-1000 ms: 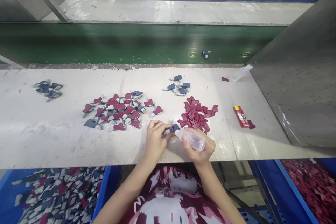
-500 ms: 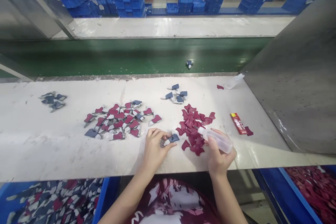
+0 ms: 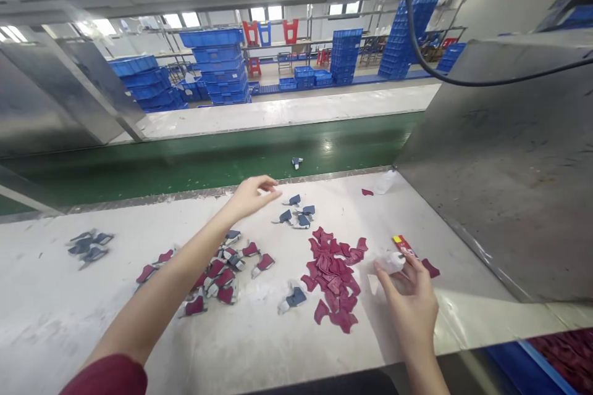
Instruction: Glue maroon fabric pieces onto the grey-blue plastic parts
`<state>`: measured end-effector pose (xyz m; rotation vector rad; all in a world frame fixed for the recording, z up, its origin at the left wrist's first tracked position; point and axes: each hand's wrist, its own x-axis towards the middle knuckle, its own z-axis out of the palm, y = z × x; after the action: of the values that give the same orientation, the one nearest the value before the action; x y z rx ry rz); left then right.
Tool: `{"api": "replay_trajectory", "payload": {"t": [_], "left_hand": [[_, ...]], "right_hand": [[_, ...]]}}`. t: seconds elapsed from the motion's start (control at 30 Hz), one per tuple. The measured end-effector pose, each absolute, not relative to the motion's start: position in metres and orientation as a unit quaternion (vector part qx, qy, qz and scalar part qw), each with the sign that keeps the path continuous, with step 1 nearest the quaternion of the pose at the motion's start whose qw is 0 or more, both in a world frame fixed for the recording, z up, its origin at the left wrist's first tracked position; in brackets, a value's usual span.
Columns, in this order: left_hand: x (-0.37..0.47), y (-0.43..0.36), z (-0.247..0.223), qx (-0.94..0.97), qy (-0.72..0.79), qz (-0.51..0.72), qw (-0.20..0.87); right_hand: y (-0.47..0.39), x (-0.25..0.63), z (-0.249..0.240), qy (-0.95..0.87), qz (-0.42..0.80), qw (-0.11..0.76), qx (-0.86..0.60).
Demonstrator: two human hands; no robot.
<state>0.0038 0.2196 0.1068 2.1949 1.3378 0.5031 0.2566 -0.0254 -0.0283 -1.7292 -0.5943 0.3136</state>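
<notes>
Perhaps the bottle [image 3: 390, 264], pinched in the right hand [image 3: 412, 299] at lower right, could slip if tilted. Left of centre, the empty left hand [image 3: 254, 196], fingers parted, could scatter nearby navy pieces [image 3: 303, 221] if lowered.

A white worktop [image 3: 222, 345] carries a heap of flat dark-red pieces [image 3: 331, 266], with angular maroon-and-grey parts [image 3: 225, 276] left of it.

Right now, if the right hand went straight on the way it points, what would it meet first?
Probably the packet, just ahead of the right hand; height is unclear, so it might pass over.
</notes>
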Motion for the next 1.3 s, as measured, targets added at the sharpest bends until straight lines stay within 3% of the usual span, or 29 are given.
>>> {"api": "replay_trajectory", "payload": {"t": [0.1,0.23,0.43,0.63,0.83,1.07,1.3], "left_hand": [[0.044,0.280,0.094,0.787,0.550,0.173,0.220],[0.084,0.323,0.065,0.750,0.616,0.169,0.170],[0.094,0.341,0.048,0.737,0.635,0.180,0.142],[0.076,0.332,0.055,0.797,0.553,0.172,0.172],[0.057,0.260,0.062,0.871,0.424,0.157,0.193],[0.008,0.119,0.067,0.859,0.429,0.232,0.155],[-0.019,0.018,0.008,0.800,0.509,0.245,0.202]], "right_hand": [[-0.028,0.251,-0.023,-0.276,0.083,0.592,-0.752],[-0.034,0.247,-0.020,-0.319,-0.096,0.609,-0.719],[-0.036,0.244,-0.018,-0.426,-0.267,0.468,-0.727],[-0.025,0.234,-0.015,-0.440,-0.206,0.368,-0.793],[-0.019,0.232,-0.026,-0.467,-0.094,0.284,-0.832],[-0.016,0.236,-0.028,-0.467,-0.084,0.336,-0.814],[-0.021,0.244,-0.022,-0.448,-0.017,0.389,-0.805]]}}
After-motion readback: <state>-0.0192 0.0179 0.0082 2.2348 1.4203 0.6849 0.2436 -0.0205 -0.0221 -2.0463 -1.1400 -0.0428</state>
